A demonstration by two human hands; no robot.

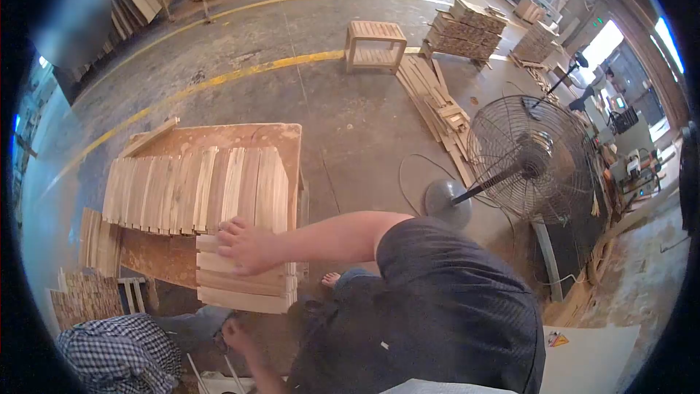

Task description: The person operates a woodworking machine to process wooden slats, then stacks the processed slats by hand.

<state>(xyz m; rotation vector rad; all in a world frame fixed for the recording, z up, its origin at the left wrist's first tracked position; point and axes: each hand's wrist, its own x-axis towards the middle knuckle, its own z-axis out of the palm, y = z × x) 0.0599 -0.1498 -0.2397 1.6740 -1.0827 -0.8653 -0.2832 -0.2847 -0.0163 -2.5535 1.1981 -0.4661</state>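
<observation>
My right hand [246, 248] lies palm down with its fingers apart on a short stack of pale wooden slats [240, 295]. Its fingertips reach the lower ends of a long row of upright-lying slats [175, 193], packed side by side on a worn wooden table [284, 135]. Low in the view, my left hand [233, 335] is below the stack with its fingers curled. What it holds, if anything, is too small to make out. Thin pale bars [235, 373] are close beneath it.
A co-worker in a checked shirt [120, 354] is at the lower left, beside more stacked slats [87, 295]. A standing fan [536, 153] is at the right. Loose strips [437, 113], a small wooden rack [375, 44] and piled wood [467, 33] stand farther off.
</observation>
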